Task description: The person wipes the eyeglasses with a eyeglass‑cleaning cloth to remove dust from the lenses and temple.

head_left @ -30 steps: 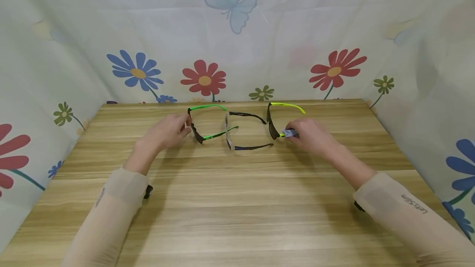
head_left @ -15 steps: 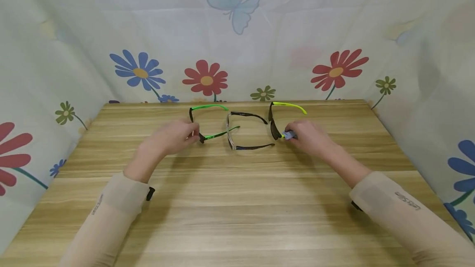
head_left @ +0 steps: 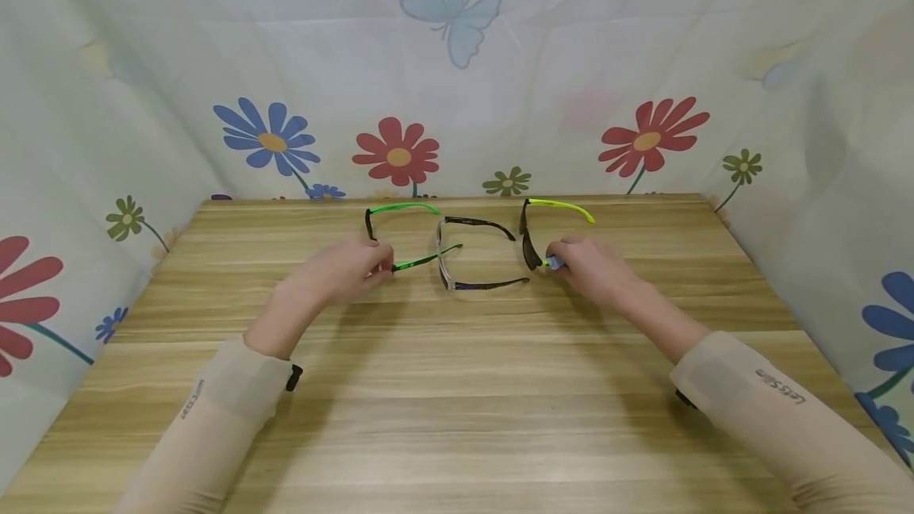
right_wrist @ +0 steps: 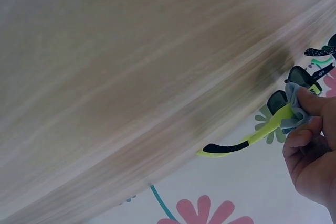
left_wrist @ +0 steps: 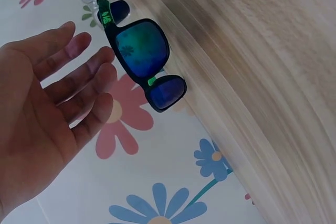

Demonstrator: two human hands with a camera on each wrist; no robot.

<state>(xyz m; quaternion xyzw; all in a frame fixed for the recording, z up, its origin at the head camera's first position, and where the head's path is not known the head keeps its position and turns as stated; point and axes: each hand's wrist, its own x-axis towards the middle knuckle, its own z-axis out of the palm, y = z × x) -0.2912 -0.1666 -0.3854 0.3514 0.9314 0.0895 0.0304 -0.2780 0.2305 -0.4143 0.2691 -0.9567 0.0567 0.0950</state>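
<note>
My left hand is at the front of the green-armed sunglasses, covering their near lens in the head view. In the left wrist view its fingers are loosely bent and hold nothing, beside the blue-green mirrored lens. My right hand pinches a grey-blue cloth around the near arm of the yellow-armed sunglasses, close to the hinge. That arm's yellow and black tip sticks out past the cloth. Between the hands lie clear-framed glasses with dark arms.
The three pairs stand in a row toward the back of the wooden table, arms pointing right. One green arm tip reaches the clear frame. Behind the table hangs a floral curtain.
My left hand has moved right, from the outer side of the green-armed sunglasses to over their near lens. My right hand has shifted slightly left with the cloth, toward the hinge.
</note>
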